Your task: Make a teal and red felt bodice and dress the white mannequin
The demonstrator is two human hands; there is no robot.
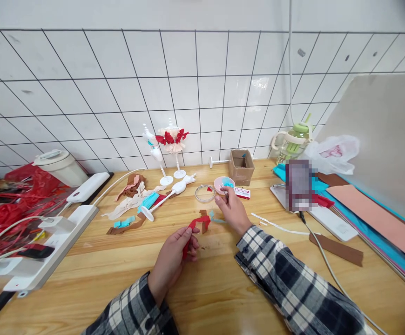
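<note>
My left hand [178, 253] pinches a red strip of crinkled paper or fabric [201, 220], whose free end sticks out toward the middle of the table. My right hand [233, 210] reaches to the near edge of a small pink dish [219, 184] holding blue scraps [227, 182]. Its fingers are closed around something thin and dark that I cannot make out. Left of the dish lies a round metal hoop [205, 193]. A white mini dress form [179, 186] rests on its side, while a dress form with a ruffled cream piece and red bows [172, 139] stands upright behind it.
Cream, brown and blue scraps [132, 197] lie to the left, near a white power strip [59, 242]. At the back stand a small cardboard box [242, 167] and a green-lidded bottle [295, 139]. Coloured sheets [380, 209] and a cable [323, 253] occupy the right.
</note>
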